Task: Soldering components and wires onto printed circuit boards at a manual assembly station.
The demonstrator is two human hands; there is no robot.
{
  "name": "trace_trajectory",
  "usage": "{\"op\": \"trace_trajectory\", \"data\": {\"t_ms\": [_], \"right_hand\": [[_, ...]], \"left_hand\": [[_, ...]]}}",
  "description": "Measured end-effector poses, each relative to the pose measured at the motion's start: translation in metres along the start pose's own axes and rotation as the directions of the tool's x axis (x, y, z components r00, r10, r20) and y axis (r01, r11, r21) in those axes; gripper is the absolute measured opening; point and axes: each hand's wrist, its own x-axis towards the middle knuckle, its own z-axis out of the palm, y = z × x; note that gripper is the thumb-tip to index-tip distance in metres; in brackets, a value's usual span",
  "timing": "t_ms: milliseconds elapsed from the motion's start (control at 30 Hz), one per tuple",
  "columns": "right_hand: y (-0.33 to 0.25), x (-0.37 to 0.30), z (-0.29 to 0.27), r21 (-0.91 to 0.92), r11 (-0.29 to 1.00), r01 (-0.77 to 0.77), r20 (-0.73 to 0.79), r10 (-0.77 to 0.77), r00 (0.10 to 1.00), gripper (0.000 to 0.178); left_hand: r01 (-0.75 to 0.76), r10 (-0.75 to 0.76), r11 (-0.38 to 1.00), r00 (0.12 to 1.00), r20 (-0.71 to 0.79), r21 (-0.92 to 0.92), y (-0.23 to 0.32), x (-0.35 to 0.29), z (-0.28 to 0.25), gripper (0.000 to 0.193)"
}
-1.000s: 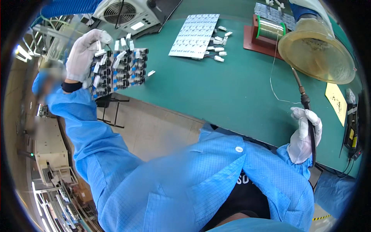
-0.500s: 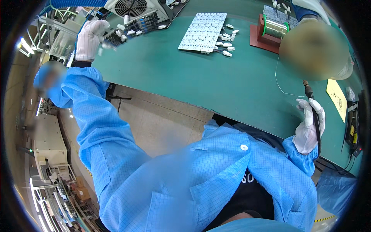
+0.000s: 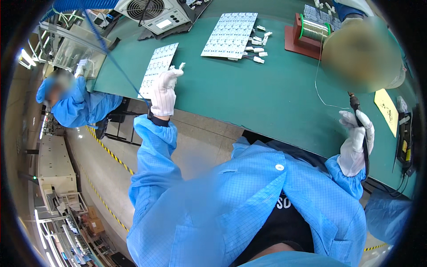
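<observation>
My gloved left hand [image 3: 163, 94] is closed at the right edge of a white circuit board panel [image 3: 156, 64], over the table's front left. White connectors stick out past my fingertips. Whether the panel rests fully on the table, I cannot tell. In my gloved right hand [image 3: 353, 149] is a soldering iron [image 3: 354, 102], its tip pointing away from me and its cable running down along the palm. Thin solder wire [image 3: 316, 89] curves from a spool [image 3: 315, 30] to near my right fingertips; whether they touch it is unclear.
A second white panel [image 3: 229, 35] with wired connectors [image 3: 259, 49] lies at the back middle. A grey fan unit [image 3: 153, 15] stands back left. Another person's head [image 3: 362, 55] is at far right, beside a yellow card [image 3: 386, 113]. A co-worker [image 3: 80, 100] sits at left.
My left hand has moved right and nearer to me with the panel, whose white face now shows instead of its dark, wired side. My right hand has stayed almost still.
</observation>
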Motion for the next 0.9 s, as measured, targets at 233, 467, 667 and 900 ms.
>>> {"op": "trace_trajectory", "data": {"t_ms": [233, 467, 667, 900], "right_hand": [[-0.016, 0.014, -0.068, -0.141, 0.987, 0.079, -0.481, -0.138, 0.866, 0.045], [-0.038, 0.038, -0.207, -0.568, 0.817, -0.101, -0.697, -0.412, 0.587, 0.027], [-0.055, 0.051, -0.284, -0.542, 0.739, -0.399, -0.770, -0.246, 0.589, 0.042], [0.004, 0.097, -0.363, 0.137, 0.923, -0.360, -0.618, 0.364, 0.697, 0.040]], "left_hand": [[0.515, -0.505, 0.793, 0.854, 0.122, -0.326, 0.081, 0.029, 0.021, 0.040], [0.252, -0.289, 0.934, 0.950, 0.121, 0.254, 0.078, 0.025, -0.018, 0.045], [0.358, -0.374, 0.917, 0.924, 0.074, 0.176, -0.046, 0.022, -0.050, 0.041], [0.576, -0.609, 0.780, 0.788, 0.087, 0.243, -0.074, 0.022, -0.064, 0.042]]}}
